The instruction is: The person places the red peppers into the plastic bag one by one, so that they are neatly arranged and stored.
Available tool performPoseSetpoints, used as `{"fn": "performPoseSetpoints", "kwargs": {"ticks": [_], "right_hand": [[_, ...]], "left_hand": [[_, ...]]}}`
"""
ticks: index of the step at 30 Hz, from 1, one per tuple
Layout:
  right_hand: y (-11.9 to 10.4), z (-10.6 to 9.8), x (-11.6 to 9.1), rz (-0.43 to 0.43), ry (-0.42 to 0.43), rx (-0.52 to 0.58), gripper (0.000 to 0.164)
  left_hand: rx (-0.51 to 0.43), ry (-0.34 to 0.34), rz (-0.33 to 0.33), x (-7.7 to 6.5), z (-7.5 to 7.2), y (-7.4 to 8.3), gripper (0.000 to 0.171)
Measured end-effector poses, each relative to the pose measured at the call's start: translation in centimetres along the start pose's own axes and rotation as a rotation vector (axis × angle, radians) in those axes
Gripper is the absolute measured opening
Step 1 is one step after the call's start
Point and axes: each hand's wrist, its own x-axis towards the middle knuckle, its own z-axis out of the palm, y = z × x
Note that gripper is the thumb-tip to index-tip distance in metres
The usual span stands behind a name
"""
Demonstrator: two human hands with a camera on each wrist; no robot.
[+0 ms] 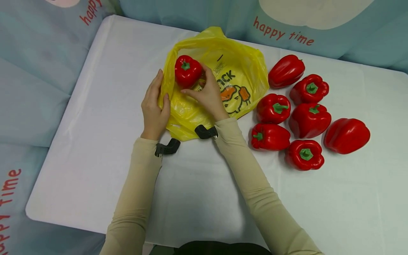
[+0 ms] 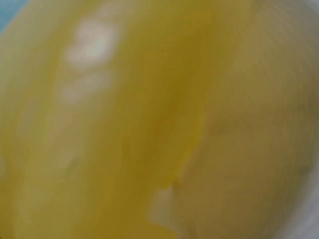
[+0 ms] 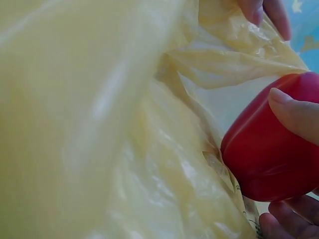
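Note:
Inside the mouth of a yellow plastic bag (image 1: 186, 118), my right hand (image 1: 210, 92) grips a red bell pepper (image 1: 187, 72), its green stem facing up. The right wrist view shows the thumb (image 3: 294, 112) across the pepper's side (image 3: 266, 154) and fingers beneath it. My left hand (image 1: 154, 109) holds the bag's left edge, with the thumb in front and the fingers along the outside. Yellow plastic (image 2: 149, 99) fills most of the blurred left wrist view, and the left fingers are hidden there.
Several red bell peppers (image 1: 272, 137) lie grouped on the white table (image 1: 95, 141), to the right of the bag. The nearest ones sit close by its right edge. A blue curtain (image 1: 191, 14) with printed lettering hangs behind the table's back edge.

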Motion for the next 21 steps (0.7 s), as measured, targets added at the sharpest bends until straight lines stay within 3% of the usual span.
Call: {"fn": "performPoseSetpoints", "kwargs": {"ticks": [12, 17, 21], "right_hand": [[-0.2, -1.1, -1.4, 0.013, 0.019, 0.086, 0.088], [-2.2, -2.0, -3.2, 0.022, 0.034, 0.094, 0.082], [-1.8, -2.7, -4.1, 0.002, 0.052, 0.081, 0.083]], "left_hand": [[-0.013, 0.023, 0.015, 0.1, 0.2, -0.1, 0.045], [-0.014, 0.034, 0.01, 0.1, 0.3, -0.2, 0.044], [-0.011, 0.03, 0.009, 0.0, 0.6, -0.4, 0.044]]}}
